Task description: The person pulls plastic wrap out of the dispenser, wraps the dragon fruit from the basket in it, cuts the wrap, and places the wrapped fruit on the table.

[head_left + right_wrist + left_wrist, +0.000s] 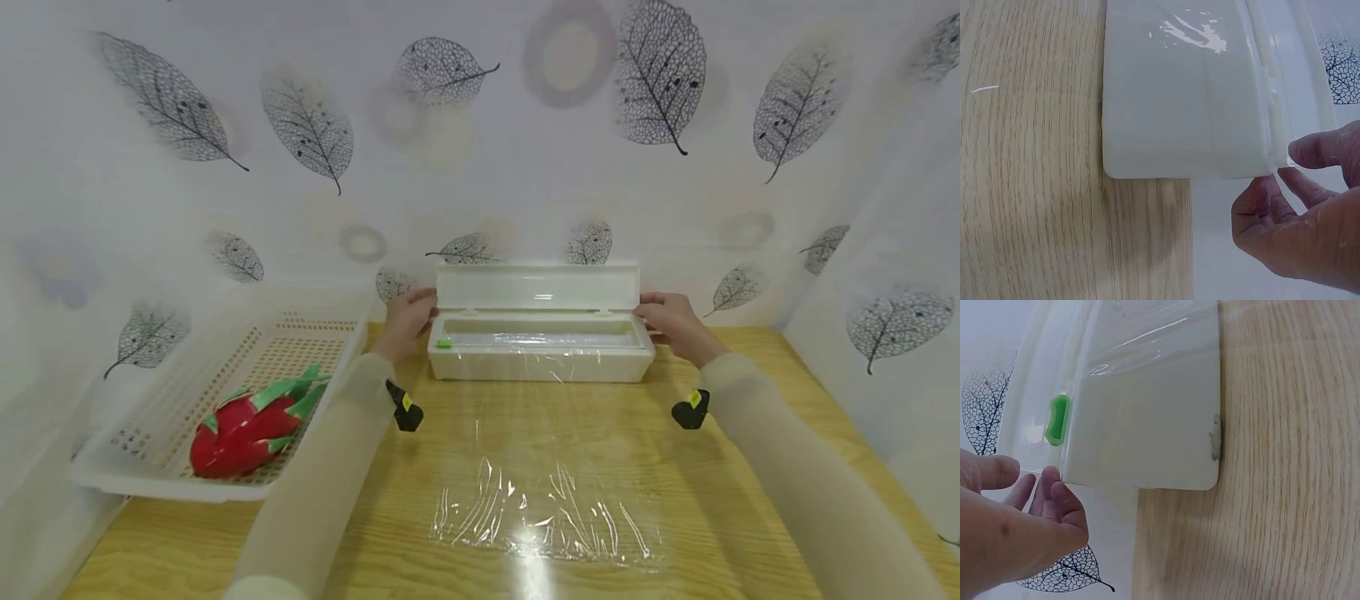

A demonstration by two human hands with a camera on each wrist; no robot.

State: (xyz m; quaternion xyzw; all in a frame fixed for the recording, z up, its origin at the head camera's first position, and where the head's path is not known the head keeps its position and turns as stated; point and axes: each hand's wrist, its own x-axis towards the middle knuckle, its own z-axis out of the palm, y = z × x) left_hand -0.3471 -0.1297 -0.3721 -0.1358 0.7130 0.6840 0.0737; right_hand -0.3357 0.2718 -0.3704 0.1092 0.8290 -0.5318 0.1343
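Note:
A white cling-film dispenser box [540,362] stands at the back of the wooden table [750,467], its lid [536,287] raised upright. A film roll [540,339] lies inside, and a green slider [444,342] sits at the box's left end. My left hand [411,315] grips the lid's left end; my right hand [667,317] grips its right end. In the left wrist view the fingers [1047,490] touch the corner of the box [1147,412] by the green slider [1057,419]. In the right wrist view thumb and fingers [1260,194] pinch at the edge of the box [1179,106].
A loose, crinkled sheet of cling film [547,508] lies flat on the table in front of the box. A white perforated basket [150,462] at the left holds a red dragon fruit [240,433]. Leaf-patterned walls close the back and both sides.

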